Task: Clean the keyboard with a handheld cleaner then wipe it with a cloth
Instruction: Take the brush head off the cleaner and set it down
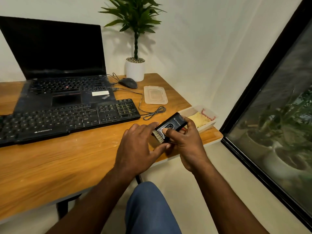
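Note:
A black external keyboard [67, 120] lies on the wooden desk [50, 166], in front of an open laptop. To its right, near the desk's right edge, my right hand [184, 146] grips a small black handheld cleaner [170, 126] with pale bristles at its near end; my thumb rests on its top face. My left hand [140, 149] is beside it, fingers spread, with fingertips touching the bristle end. A yellow cloth [200, 119] lies in an open plastic box behind the cleaner.
The black laptop [55, 53] stands at the back with its screen dark. A wired mouse [128, 82], a clear box lid [155, 95], a coiled cable [153, 114] and a potted plant [135, 68] occupy the desk's right side. A dark-framed window [270, 98] is at right.

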A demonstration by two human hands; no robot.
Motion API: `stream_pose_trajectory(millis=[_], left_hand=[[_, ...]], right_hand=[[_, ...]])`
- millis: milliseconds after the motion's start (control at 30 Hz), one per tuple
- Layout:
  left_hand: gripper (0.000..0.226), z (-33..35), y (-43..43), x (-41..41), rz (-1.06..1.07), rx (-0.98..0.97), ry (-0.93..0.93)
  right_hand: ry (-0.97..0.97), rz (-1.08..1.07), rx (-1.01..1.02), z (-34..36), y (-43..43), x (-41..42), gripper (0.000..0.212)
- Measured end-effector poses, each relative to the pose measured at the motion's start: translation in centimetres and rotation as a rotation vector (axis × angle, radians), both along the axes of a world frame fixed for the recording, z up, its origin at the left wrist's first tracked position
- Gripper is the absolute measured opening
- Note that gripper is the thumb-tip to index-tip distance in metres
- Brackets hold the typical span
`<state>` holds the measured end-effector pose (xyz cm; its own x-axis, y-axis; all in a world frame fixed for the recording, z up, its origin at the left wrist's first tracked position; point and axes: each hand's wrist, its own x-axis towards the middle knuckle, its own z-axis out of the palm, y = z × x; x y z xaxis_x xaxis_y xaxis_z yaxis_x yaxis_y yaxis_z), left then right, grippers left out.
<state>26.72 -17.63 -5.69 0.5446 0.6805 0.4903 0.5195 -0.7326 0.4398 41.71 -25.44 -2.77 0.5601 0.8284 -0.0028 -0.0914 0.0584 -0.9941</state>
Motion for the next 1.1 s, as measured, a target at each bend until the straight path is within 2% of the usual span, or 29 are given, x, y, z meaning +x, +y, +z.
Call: stream_pose_trajectory(millis=[333,533,767,933,1100], left_hand=[[0.066,-0.2,0.2,0.3,0.048,0.033,0.006],[0.066,-0.4,0.4,0.2,0.072,0.075,0.017],[0.065,-0.4,0.2,0.0,0.097,0.108,0.003],[0.066,-0.5,0.2,-0.1,0.098,0.098,0.032],[0.065,-0.4,0.2,-0.1,0.108,0.089,0.032]], right_hand=[[-0.181,-0.044,-0.018,-0.6,0.5,-0.6,0.052],[-0.235,-0.028,-0.055,-0.7,0.8,-0.8,0.062],[-0.232,0.020,-0.082,-0.9,0.9,-0.6,0.056],[-0.233,-0.023,-0.069,-1.1,0.9,-0.6,0.041],[-0.133,-0.022,-0.070,-1.1,1.0,-0.5,0.047]])
